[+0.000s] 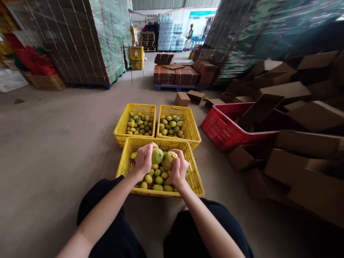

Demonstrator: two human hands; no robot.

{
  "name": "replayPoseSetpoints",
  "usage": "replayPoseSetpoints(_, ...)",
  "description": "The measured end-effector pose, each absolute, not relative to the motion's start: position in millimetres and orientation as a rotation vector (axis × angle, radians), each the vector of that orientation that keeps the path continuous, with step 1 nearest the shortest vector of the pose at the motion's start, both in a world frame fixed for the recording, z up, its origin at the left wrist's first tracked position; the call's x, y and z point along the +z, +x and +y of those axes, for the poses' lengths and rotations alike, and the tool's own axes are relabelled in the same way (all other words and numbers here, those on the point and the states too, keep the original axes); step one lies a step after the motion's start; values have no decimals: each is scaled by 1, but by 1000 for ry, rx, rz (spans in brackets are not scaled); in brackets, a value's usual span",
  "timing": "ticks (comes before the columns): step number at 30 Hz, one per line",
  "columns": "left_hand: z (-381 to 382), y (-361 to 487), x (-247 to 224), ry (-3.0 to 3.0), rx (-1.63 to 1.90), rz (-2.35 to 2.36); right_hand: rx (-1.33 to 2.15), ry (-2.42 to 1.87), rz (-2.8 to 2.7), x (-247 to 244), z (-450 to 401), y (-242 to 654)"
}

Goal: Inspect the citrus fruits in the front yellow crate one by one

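Observation:
My left hand (144,157) is closed round a green lemon (157,156), and my right hand (180,165) grips a yellower lemon (169,160) right beside it. Both fruits are held up over the near yellow crate (161,194), their tips facing me. Below them, several green and yellow lemons (158,180) lie in that crate. Behind it stand two more yellow crates, a left one (120,123) and a right one (194,125), each with several lemons inside.
A red crate (223,129) holding cardboard stands to the right, beside a heap of open boxes (295,150). Flattened cardboard lies on a blue pallet (176,87) ahead. Wrapped stacks rise on both sides. A person (190,36) stands far back.

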State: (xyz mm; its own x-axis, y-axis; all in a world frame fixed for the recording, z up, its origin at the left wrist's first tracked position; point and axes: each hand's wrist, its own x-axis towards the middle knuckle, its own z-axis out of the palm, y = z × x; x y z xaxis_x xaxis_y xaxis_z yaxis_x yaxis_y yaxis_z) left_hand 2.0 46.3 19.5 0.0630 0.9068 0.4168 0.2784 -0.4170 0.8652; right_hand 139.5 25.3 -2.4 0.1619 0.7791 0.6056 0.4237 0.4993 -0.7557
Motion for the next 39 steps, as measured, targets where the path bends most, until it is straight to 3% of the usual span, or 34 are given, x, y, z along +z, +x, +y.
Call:
replayPoseSetpoints(6, 40, -7, 19, 1865, 1550, 1029, 122, -974, -1584, -7, 23, 138)
replayPoseSetpoints(10, 34, -8, 19, 1785, 1540, 964, 185, -943, -1601, -6, 22, 136)
replayPoseSetpoints(16, 41, 5, 19, 1109, 1544, 956, 794, -1131, -1161, 2, 35, 118)
replayPoseSetpoints(22, 61, 3, 17, 332, 1318, 841, 1532, -1183, -786, -2, 51, 113)
replayPoseSetpoints(25, 64, -2, 17, 159, 1227, 811, 1725, -1159, -625, -5, 56, 114)
replayPoseSetpoints(39, 62, -7, 33, 23, 1227, 748, 1582, -976, -685, 5, 59, 121)
